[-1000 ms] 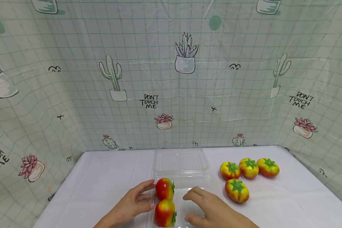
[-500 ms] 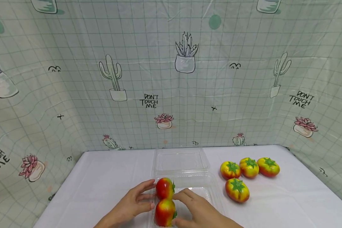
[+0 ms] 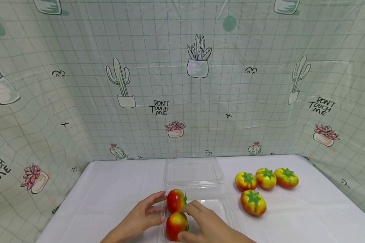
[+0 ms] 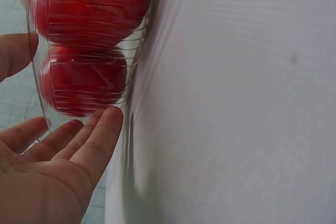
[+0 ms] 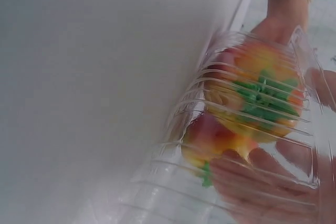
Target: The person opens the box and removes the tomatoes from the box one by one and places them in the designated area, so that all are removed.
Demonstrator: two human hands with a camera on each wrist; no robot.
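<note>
Two red-and-yellow persimmons with green leafy tops lie on their sides in the clear plastic box, along its left wall. My right hand (image 3: 205, 224) reaches into the box (image 3: 216, 206) and grips the near persimmon (image 3: 174, 225), thumb at its front and fingers at its back. The fingertips come close to the far persimmon (image 3: 175, 200). Outside the left wall, my left hand (image 3: 141, 214) has its fingers loosely extended. In the left wrist view its fingertips (image 4: 113, 116) are right at the ribbed wall, and its thumb is at the rim.
The box's clear lid (image 3: 193, 171) lies folded back behind it. To the right, several more persimmons sit on the white tablecloth: one (image 3: 253, 203) nearer, the others (image 3: 266, 179) in a row. A patterned curtain (image 3: 182, 135) borders the table's back and sides.
My right hand has moved left from over the box's middle and closed in on the near persimmon. My left hand has kept its place beside the wall.
</note>
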